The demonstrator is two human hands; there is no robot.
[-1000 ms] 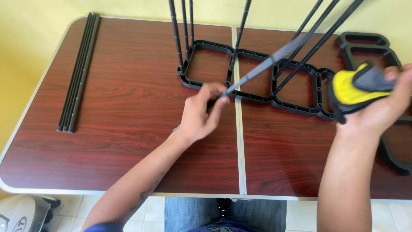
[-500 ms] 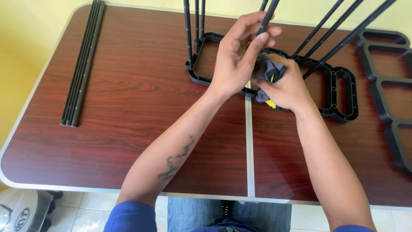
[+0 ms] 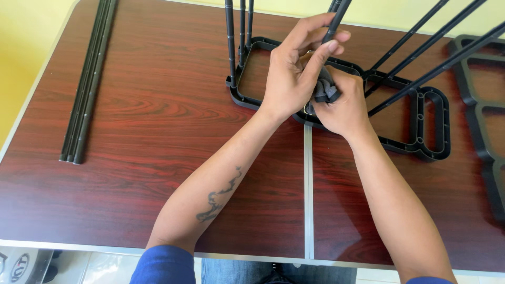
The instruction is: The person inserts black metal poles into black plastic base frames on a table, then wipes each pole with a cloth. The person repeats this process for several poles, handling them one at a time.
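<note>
My left hand (image 3: pixel 294 68) is closed around a slanting black rod (image 3: pixel 338 13) near its lower end. Just below and right of it, my right hand (image 3: pixel 344 108) grips a dark grey tool (image 3: pixel 326 90), pressed against the rod's foot. Both hands meet over a black plastic frame (image 3: pixel 423 129) with rounded openings, lying flat on the reddish-brown table (image 3: pixel 158 137). The rod's foot and the tool's tip are hidden by my fingers. Three upright black rods (image 3: pixel 231 44) stand in the frame's left end, and more slanting rods (image 3: pixel 421 68) rise from its right part.
A bundle of loose black rods (image 3: pixel 87 84) lies along the table's left side. A second black frame (image 3: pixel 481 113) lies at the right edge. A metal seam (image 3: pixel 307 200) runs down the middle of the table. Pale floor shows below the front edge.
My right hand came in from the far right with the yellow and black tool and joined my left hand at the rod. The left hand moved up the rod; the tool's yellow is now hidden.
</note>
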